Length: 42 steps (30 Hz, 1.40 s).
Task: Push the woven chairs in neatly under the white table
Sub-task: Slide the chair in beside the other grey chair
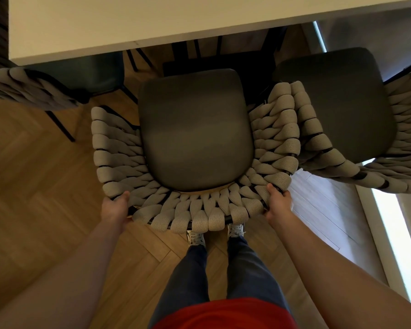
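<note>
A herringbone wood floor (45, 186) runs under everything, with a paler sunlit strip beyond the right hand. Ahead of both hands the white table (152, 17) fills the top of the view, its near edge crossing above the chairs.

The middle woven chair (195, 129) stands directly between the hands, its dark seat cushion just short of the table edge, not yet under it. The left hand (115, 206) grips the left rear curve of the woven backrest, thumb on top, fingers hidden beneath the rim. The right hand (278, 203) clamps the right rear curve the same way, thumb over the weave. Both arms reach forward and down, nearly straight.

Beyond the right hand, a second woven chair (342, 110) touches the middle one's armrest and is cut off by the frame. Beyond the left hand, a third woven chair (33, 91) shows only part of its weave. Chair legs under the table are dark and hard to separate.
</note>
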{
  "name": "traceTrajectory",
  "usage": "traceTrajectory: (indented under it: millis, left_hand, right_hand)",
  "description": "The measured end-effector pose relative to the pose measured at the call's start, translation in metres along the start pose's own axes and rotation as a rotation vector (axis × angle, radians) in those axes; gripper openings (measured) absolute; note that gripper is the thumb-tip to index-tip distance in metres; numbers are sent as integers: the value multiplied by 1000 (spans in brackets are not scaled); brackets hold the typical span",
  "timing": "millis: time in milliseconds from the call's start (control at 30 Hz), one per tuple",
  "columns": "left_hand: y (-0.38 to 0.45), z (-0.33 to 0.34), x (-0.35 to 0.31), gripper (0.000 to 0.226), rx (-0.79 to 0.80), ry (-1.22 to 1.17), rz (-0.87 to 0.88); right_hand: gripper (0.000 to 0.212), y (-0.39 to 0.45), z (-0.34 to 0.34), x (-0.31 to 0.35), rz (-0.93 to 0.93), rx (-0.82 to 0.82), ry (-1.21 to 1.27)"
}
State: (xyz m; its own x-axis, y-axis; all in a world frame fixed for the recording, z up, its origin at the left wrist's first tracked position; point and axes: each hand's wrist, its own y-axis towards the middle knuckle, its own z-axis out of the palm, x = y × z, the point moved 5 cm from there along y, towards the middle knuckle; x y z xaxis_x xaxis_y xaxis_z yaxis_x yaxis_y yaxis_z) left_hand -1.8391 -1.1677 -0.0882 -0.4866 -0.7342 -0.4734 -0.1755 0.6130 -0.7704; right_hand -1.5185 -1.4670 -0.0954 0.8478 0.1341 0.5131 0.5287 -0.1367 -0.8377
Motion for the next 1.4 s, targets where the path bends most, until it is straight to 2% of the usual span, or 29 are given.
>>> traceTrajectory:
  millis: [300, 467, 600, 867, 1000, 1067, 1233, 1300, 1400]
  left_hand:
    - [1, 0, 3, 52, -15, 5, -6]
    - [2, 0, 1, 50, -4, 3, 2]
    - [2, -1, 1, 51, -15, 10, 0]
    - [2, -3, -2, 57, -30, 96, -7]
    - [2, -6, -4, 56, 20, 130, 20]
    - [-1, -9, -4, 54, 44, 173, 56]
    - [-17, -25, 1, 50, -15, 277, 210]
    - [-23, -33, 4, 37, -38, 260, 251]
    - [-29, -47, 13, 22, -42, 204, 261]
  right_hand:
    - [40, -5, 2, 3, -9, 9, -3]
    - [33, -5, 3, 3, -7, 13, -6]
    - [45, -10, 5, 4, -29, -18, -29]
    - [49, -14, 5, 7, -43, -49, -90]
    - [58, -22, 4, 9, -56, -117, -156]
    - [58, -32, 3, 10, -130, -189, -238]
    - [51, -63, 5, 15, -492, -356, -340]
    - [44, -80, 12, 15, -601, -363, -391]
    - [32, -101, 25, 9, -661, -270, -421]
